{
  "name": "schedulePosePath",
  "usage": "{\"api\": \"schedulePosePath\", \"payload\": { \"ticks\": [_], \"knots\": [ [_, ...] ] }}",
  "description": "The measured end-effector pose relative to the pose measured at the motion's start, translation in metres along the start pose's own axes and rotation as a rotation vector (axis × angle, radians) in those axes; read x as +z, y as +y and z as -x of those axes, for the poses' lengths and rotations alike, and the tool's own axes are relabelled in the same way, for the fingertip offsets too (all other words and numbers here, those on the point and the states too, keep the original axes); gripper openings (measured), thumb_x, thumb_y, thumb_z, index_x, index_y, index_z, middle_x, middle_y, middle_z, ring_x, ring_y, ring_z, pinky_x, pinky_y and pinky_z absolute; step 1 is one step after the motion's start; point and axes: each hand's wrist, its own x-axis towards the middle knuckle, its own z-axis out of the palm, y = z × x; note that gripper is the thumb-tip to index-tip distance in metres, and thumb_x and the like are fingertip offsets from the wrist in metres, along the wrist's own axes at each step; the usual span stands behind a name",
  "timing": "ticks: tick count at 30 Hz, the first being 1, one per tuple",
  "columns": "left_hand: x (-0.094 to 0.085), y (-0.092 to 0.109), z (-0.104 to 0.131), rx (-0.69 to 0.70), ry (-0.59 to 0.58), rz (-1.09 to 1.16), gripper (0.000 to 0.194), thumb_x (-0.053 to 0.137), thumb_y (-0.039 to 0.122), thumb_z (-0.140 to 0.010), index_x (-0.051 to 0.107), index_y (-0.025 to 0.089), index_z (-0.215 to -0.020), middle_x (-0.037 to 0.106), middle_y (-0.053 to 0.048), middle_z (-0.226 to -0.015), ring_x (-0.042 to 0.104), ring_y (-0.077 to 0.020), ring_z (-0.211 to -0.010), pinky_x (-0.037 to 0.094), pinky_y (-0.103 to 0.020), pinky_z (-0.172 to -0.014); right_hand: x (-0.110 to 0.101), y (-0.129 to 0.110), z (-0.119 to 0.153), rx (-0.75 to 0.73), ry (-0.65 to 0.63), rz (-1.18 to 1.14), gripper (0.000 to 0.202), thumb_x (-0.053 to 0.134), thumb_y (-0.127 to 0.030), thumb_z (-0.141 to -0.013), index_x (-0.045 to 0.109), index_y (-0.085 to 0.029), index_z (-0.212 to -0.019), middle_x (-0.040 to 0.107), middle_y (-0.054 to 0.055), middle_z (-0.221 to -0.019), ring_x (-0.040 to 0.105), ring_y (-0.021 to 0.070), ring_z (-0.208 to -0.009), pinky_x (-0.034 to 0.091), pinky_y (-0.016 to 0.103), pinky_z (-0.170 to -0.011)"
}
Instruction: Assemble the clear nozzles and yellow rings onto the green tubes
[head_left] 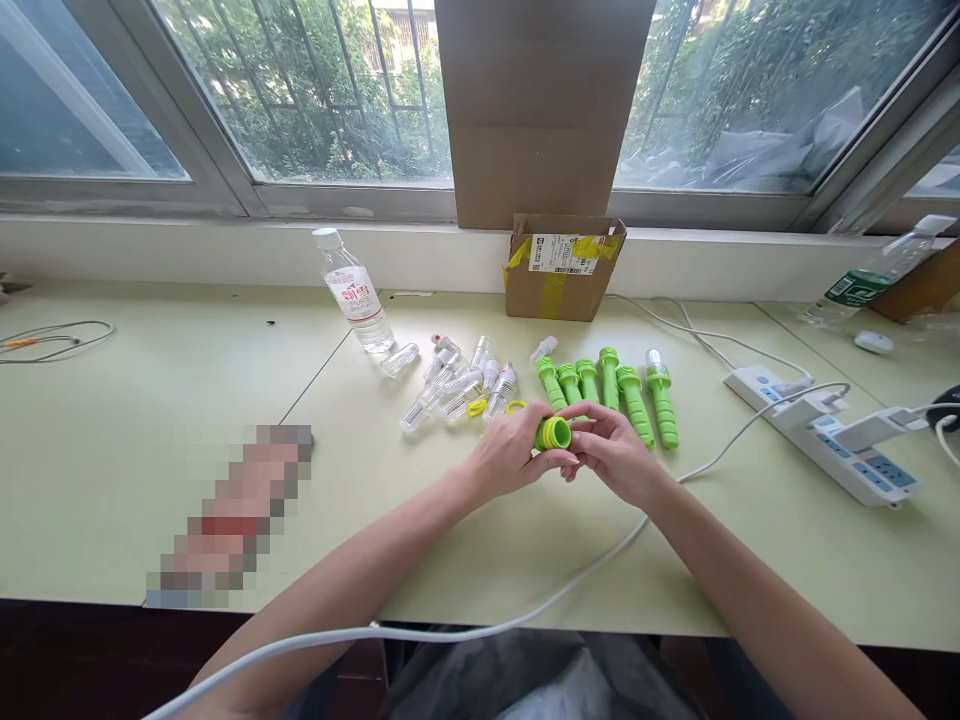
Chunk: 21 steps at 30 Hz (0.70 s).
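Observation:
My left hand [517,442] is closed around a green ribbed plastic tube [556,433], its round open end facing me with a yellow ring at the rim. The fingers of my right hand [609,450] are pinched together at the tube's right side; whether they grip the tube or a small part there is hidden. Just beyond my hands stretches a row of several green ribbed tubes [634,405]. The rightmost green tube [663,405] carries a clear cap [655,360]. Left of them lies a pile of clear plastic tubes [457,385], with a yellow ring [476,408] beside it.
A water bottle [355,295] and an open cardboard box [562,270] stand at the back. On the right lies a white power strip [821,435], its cable [525,612] crossing in front of me under my right forearm. A blurred-out flat object [232,515] rests at left.

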Motion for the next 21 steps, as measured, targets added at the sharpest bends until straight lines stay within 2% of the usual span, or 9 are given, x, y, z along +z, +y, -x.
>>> {"api": "schedulePosePath", "payload": {
  "ticks": [5,8,11,14,17,21],
  "knots": [
    [-0.001,0.001,0.0,-0.01,-0.008,0.026,0.049,0.038,0.067,-0.086,0.039,0.019,-0.1,0.055,0.001,-0.071,0.052,-0.0145,-0.059,0.037,-0.026,-0.055,0.0,-0.001,0.001,0.0,0.0,-0.001,0.027,0.069,-0.03,-0.079,0.064,-0.021,-0.104,0.071,0.001,-0.076,0.066,0.0148,-0.055,0.058,0.032,-0.059],
    [-0.005,0.004,-0.001,0.037,-0.056,0.053,0.037,0.037,0.052,-0.093,0.037,0.018,-0.108,0.056,-0.002,-0.078,0.051,-0.0154,-0.065,0.04,-0.028,-0.06,-0.001,-0.002,0.001,-0.038,0.006,-0.014,0.025,0.068,-0.028,-0.08,0.065,-0.022,-0.104,0.07,0.001,-0.075,0.066,0.0143,-0.056,0.058,0.031,-0.058],
    [-0.01,0.007,-0.003,0.095,-0.103,0.074,0.031,0.033,0.038,-0.094,0.036,0.016,-0.116,0.055,-0.007,-0.089,0.051,-0.0184,-0.078,0.044,-0.034,-0.071,-0.003,-0.004,0.001,-0.083,0.022,-0.005,0.02,0.068,-0.027,-0.082,0.065,-0.022,-0.101,0.069,0.0,-0.073,0.065,0.0135,-0.056,0.057,0.029,-0.058],
    [-0.01,0.008,-0.005,0.123,-0.121,0.042,0.032,0.036,0.033,-0.094,0.036,0.016,-0.12,0.052,-0.01,-0.097,0.049,-0.0213,-0.092,0.046,-0.036,-0.079,-0.006,-0.006,-0.001,-0.103,0.06,0.023,0.015,0.068,-0.028,-0.083,0.065,-0.022,-0.097,0.069,0.0,-0.074,0.064,0.0131,-0.056,0.056,0.029,-0.058],
    [-0.006,0.004,-0.004,0.135,-0.064,-0.023,0.033,0.042,0.032,-0.093,0.037,0.017,-0.123,0.051,-0.01,-0.1,0.05,-0.0206,-0.094,0.048,-0.034,-0.078,-0.009,-0.006,-0.002,-0.116,0.12,0.053,0.013,0.069,-0.029,-0.082,0.065,-0.022,-0.093,0.068,0.0,-0.074,0.064,0.013,-0.057,0.056,0.029,-0.057],
    [-0.001,-0.004,-0.002,0.148,0.097,-0.257,0.034,0.049,0.038,-0.091,0.042,0.02,-0.12,0.054,-0.007,-0.094,0.057,-0.0171,-0.081,0.047,-0.026,-0.062,-0.007,-0.003,0.0,-0.214,0.152,0.177,0.017,0.066,-0.034,-0.084,0.066,-0.023,-0.097,0.067,0.0,-0.078,0.065,0.0144,-0.06,0.057,0.031,-0.058]
  ]
}}
